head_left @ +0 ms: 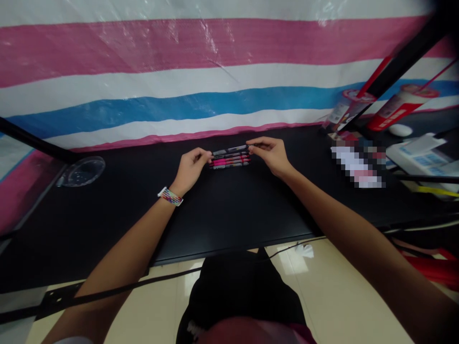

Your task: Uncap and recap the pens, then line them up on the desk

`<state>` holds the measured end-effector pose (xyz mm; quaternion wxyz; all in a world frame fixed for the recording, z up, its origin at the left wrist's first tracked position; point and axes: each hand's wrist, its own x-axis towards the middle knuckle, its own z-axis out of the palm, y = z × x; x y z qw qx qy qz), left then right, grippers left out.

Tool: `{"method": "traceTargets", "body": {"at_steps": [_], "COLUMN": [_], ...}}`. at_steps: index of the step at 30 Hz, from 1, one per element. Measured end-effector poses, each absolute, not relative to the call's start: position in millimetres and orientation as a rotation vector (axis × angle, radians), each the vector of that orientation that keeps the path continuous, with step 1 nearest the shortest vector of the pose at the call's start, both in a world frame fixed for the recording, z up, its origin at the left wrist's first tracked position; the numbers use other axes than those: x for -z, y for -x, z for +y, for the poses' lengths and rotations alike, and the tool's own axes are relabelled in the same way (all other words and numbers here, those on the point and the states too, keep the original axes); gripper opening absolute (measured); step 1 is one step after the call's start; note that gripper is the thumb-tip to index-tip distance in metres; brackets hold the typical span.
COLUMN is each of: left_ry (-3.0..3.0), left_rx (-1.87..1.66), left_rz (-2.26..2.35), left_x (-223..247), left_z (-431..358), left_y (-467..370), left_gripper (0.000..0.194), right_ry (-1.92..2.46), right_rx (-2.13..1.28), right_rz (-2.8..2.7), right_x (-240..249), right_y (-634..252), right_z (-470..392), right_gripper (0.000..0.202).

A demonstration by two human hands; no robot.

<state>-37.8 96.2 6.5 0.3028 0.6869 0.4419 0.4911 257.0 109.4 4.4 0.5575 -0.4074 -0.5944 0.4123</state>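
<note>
Several pens lie side by side on the black table point(229, 215), roughly level with its back middle. Pink pens point(229, 161) are among them, and a grey pen point(231, 166) is the nearest to me. At the far side of the row is a dark grey pen point(230, 150), slightly tilted, its right end higher. My left hand point(192, 167) pinches the left end of this pen, and a patterned band circles that wrist. The right end sits between the thumb and fingers of my right hand point(271, 154).
A clear plastic lid point(81, 171) lies at the left. On the right stand two cups with red straws, a clear one point(346, 112) and a red-and-white one point(396, 107), near a white round object point(400, 130) and papers point(423, 153). A striped sheet point(215, 48) hangs behind.
</note>
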Motion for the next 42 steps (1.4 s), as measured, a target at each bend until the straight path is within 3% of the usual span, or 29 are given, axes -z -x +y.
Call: {"method": "traceTargets", "body": {"at_steps": [3,9,18,22,23,26,29,33,37,40,42], "left_ry": [-1.911,-1.843,-1.895,-1.868,-1.861,-1.855,-1.825,-1.808,-1.922,-1.875,-1.851], "left_rx": [-1.273,-1.331,-1.309,-1.271,-1.272,-1.331,-1.378,-1.352,-1.418,-1.364,-1.355], "left_rz": [1.181,1.117,1.154,1.257,1.255,1.141,1.062,1.090,1.071,1.170,1.161], "left_x": [-8.7,-9.0,-8.0,-9.1,-8.8,-6.7,-5.7,-7.3,-7.9,-6.7,-6.0], "left_z": [95.1,94.3,93.3,94.0,94.4,95.5,94.6,92.0,91.6,92.7,93.7], "left_y": [37.3,35.4,33.9,35.8,36.0,34.8,32.0,30.6,31.4,31.4,31.5], "left_gripper": [0.052,0.020,0.014,0.049,0.049,0.019,0.033,0.024,0.056,0.028,0.023], "right_ry": [0.955,0.920,0.956,0.907,0.902,0.927,0.949,0.914,0.939,0.961,0.962], "right_rx": [-1.013,-1.040,-1.063,-1.098,-1.102,-1.100,-1.109,-1.142,-1.117,-1.116,-1.117], "right_rz": [-1.393,-1.329,-1.366,-1.396,-1.395,-1.383,-1.369,-1.366,-1.347,-1.343,-1.346], "right_x": [-4.0,-3.8,-6.0,-7.6,-7.3,-5.3,-2.6,-0.3,-0.1,0.0,0.4], "right_y": [-255.3,-256.1,-252.5,-250.6,-250.1,-249.1,-247.9,-246.0,-245.3,-245.2,-245.1], "right_z": [109.3,112.4,108.7,105.9,105.7,106.5,107.6,107.5,107.8,108.7,109.2], "right_gripper": [0.023,0.023,0.026,0.024,0.024,0.026,0.027,0.024,0.024,0.027,0.028]}}
